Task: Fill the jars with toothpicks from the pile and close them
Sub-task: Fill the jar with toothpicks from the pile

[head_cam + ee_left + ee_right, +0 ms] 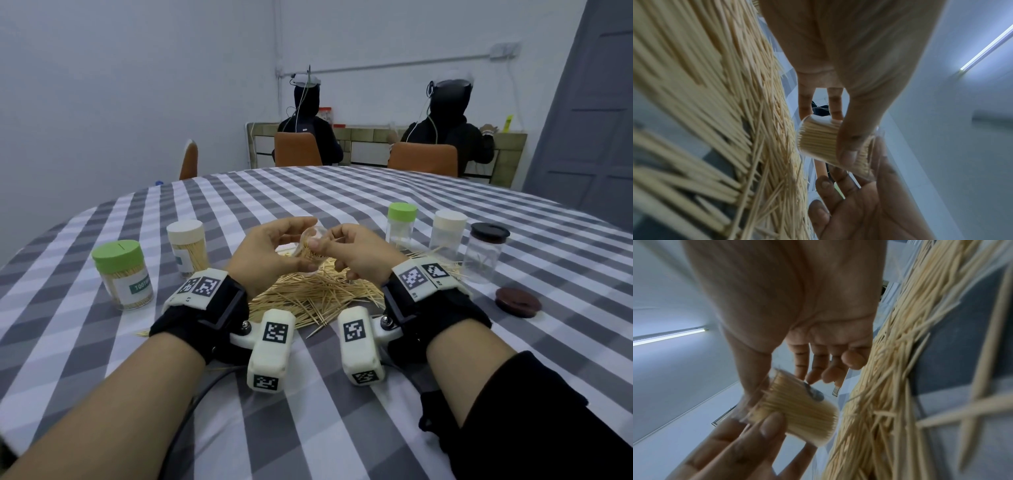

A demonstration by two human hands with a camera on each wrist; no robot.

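Clear plastic jar (310, 248), tipped over the toothpick pile (315, 294), sits curled in my left hand (270, 253) while my right hand (356, 255) pinches toothpicks into it; I think its lid comes next.

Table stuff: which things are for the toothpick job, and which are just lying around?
For the job:
- clear jar held in the left hand
- right hand pushing toothpicks into it
- toothpick pile
- brown lid lying loose
- capped jars: green-lidded jar, black-lidded jar

Just there:
- orange chairs
- checked tablecloth
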